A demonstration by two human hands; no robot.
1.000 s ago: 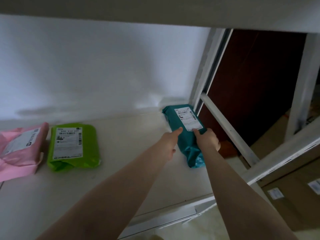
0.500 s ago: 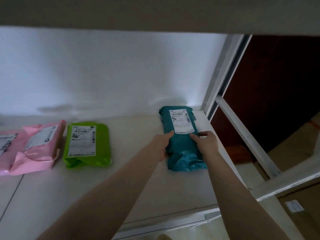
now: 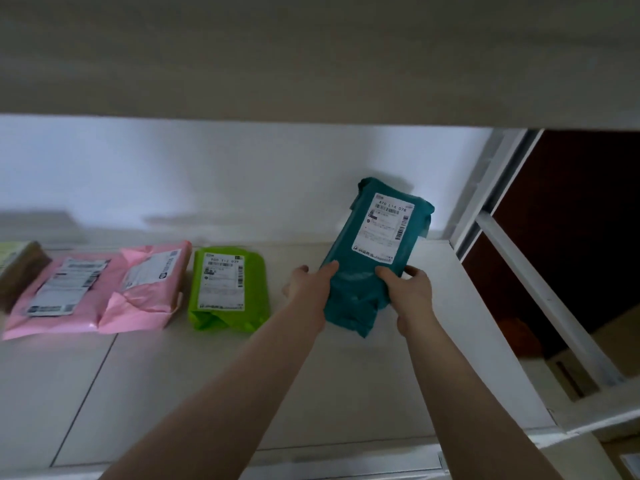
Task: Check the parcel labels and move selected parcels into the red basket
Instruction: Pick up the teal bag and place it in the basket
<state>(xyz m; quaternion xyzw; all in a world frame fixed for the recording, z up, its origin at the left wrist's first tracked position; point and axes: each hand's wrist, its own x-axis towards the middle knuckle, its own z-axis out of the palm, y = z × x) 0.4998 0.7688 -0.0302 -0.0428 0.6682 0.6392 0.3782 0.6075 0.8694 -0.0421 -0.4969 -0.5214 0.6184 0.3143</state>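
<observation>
Along the white shelf (image 3: 346, 393) lie several parcels. A green parcel (image 3: 228, 289) sits label-up near the middle, at about nine o'clock from the hands. Just beside it, farther toward nine o'clock, lie two pink parcels (image 3: 104, 289), one overlapping the other, and a brown parcel (image 3: 19, 268) shows at the far left edge. A white wall (image 3: 242, 174) closes the back, and the underside of an upper shelf (image 3: 311, 53) spans the top of the view. At three o'clock a white frame (image 3: 540, 299) borders a dark opening. Nothing lies between the hands and the teal parcel (image 3: 374, 258).

Half a second earlier the teal parcel lay flat on the shelf with its label facing up. Now its far end is raised and tilted toward twelve o'clock, and more of the pink parcels has come into view.

The left hand (image 3: 308, 285) grips the teal parcel's near left edge, thumb on top. The right hand (image 3: 408, 289) grips the near right edge, its fingers (image 3: 414, 271) curled around the side. Both hands are closed on the parcel. Its white label (image 3: 384, 228) faces the camera, with barcodes visible.
</observation>
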